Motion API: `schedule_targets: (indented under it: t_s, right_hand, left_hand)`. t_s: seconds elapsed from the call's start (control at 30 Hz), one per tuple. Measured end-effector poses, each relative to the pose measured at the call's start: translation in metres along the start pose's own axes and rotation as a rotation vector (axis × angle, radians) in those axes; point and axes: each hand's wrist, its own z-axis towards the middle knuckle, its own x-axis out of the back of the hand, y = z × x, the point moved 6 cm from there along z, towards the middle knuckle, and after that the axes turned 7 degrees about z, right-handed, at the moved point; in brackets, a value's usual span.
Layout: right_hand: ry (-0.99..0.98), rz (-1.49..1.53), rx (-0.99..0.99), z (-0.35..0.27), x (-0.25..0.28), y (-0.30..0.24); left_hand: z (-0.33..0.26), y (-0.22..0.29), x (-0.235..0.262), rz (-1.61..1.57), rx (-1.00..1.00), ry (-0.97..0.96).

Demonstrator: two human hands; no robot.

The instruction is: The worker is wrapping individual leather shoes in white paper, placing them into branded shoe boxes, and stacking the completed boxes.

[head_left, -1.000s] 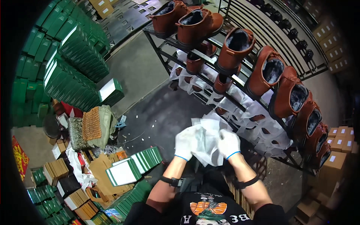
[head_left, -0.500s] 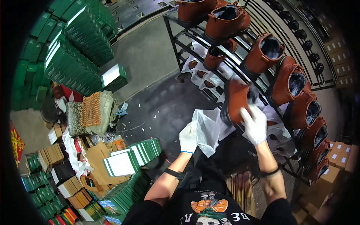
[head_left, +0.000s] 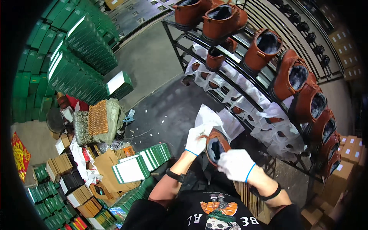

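A brown ankle boot [head_left: 217, 147] with a dark furry lining is held in front of my body, its opening facing up toward me. My right hand [head_left: 235, 165], in a white glove, is closed on the boot's near right side. On the other side my gloved left hand [head_left: 198, 138] grips a sheet of white tissue paper [head_left: 209, 116] and rests against the boot's edge. The paper spreads out behind and beside the boot. My gloves hide part of the boot, and its sole is out of sight.
A black metal rack [head_left: 230, 57] at the right bears several brown boots [head_left: 264, 48], with tissue-wrapped ones [head_left: 280, 136] on lower levels. Green shoe boxes [head_left: 80, 73] are stacked at the far left. Nearer left lie white-and-green boxes [head_left: 130, 168] and a seat with a beaded cover [head_left: 98, 118].
My right hand has taken the boot off the rack and brought it left and nearer to my body. My left hand, with the tissue paper, now meets the boot.
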Motion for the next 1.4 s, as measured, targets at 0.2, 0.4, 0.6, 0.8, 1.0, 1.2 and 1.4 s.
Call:
schedule_targets:
  t_s: [0.2,0.4,0.6,0.8,1.0,1.2,1.4]
  right_hand:
    - [0.158,0.095,-0.104,-0.012,0.016,0.018]
    - [0.222,0.131,-0.046,-0.015,-0.003,-0.003]
    - [0.566,0.650,-0.529,-0.040,0.002,0.036]
    - [1.169,0.821,-0.780,-0.066,-0.035,0.061]
    - [1.258,-0.068,-0.534,-0.038,0.039,0.110]
    - [1.150,-0.195,-0.618,-0.023,0.036,0.201]
    - [0.945,0.390,-1.004,-0.066,-0.260,0.345]
  left_hand:
    - [0.016,0.065,-0.015,0.476,0.035,-0.256]
    - [0.017,0.086,-0.019,0.453,0.000,-0.294]
    - [-0.001,0.090,-0.004,0.283,0.044,-0.300]
    - [-0.019,0.127,-0.010,0.176,0.095,-0.358]
    - [-0.007,0.088,-0.004,-0.035,0.304,-0.114]
    - [-0.050,-0.062,-0.008,0.065,0.638,-0.104]
    - [-0.157,-0.304,-0.090,0.161,0.949,-0.259]
